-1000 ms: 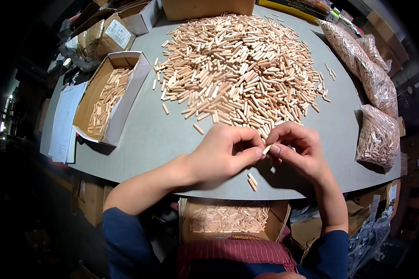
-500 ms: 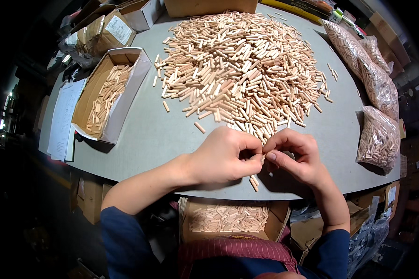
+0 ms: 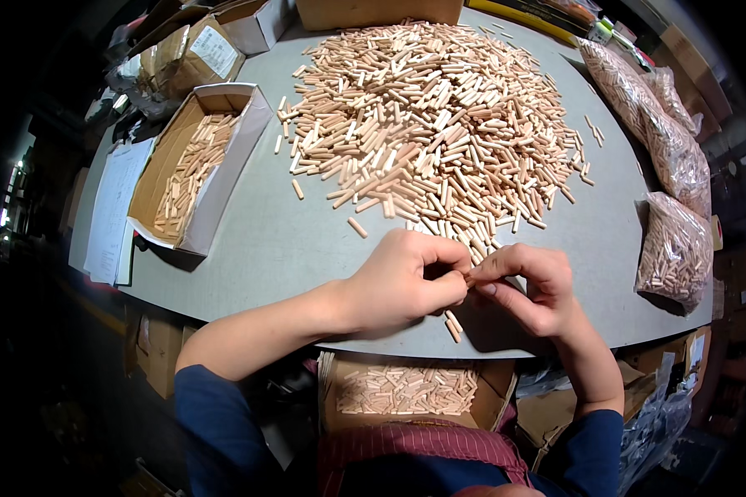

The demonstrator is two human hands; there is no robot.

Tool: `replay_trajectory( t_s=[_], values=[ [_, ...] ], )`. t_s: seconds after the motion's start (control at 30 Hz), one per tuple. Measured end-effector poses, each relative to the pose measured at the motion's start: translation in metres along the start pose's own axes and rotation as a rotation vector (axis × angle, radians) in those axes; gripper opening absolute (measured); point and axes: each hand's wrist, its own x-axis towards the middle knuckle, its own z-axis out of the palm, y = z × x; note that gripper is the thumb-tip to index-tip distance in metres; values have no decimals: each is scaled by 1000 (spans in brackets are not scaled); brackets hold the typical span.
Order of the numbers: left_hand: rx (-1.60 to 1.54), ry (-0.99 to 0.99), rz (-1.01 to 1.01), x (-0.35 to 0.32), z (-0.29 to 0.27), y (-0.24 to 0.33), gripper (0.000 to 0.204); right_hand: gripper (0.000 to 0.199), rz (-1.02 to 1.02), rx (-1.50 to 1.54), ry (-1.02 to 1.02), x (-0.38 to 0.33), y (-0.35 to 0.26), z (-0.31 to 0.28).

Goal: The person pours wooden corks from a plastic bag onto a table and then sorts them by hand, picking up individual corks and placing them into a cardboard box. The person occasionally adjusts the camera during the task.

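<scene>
Your left hand point(image 3: 402, 280) and right hand point(image 3: 554, 291) meet; I can't tell the fingers' point(image 3: 506, 298) grasp. Dowels point(image 3: 453, 329) near six o'clock point eleven-to-five.

No text legible: white label point(image 3: 214, 51) on parcel point(image 3: 171, 70), marks on paper point(image 3: 116, 211), all too small.

Bare left hand point(image 3: 406, 277) meets bare right hand point(image 3: 539, 286) right of centre, fingers point(image 3: 446, 250) curled, bare forearms point(image 3: 269, 327) slanting up from dark-blue sleeves point(image 3: 220, 422), lower frame!
</scene>
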Motion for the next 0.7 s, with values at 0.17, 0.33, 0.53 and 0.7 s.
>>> replay_trajectory(
  t_s=[0.17,0.33,0.53,0.7],
  values=[
    [-283,33,-36,2,2,-3,15,24,-78,-61,35,-1,3,2],
    [-24,144,48,2,-6,2,11,24,-24,-96,104,0,8,4],
    [-133,563,352,1,-43,27,19,25,233,178,496,11,33,-16],
    [152,1141,590,-46,-111,46,22,22,174,153,528,8,58,-30]
  ],
)
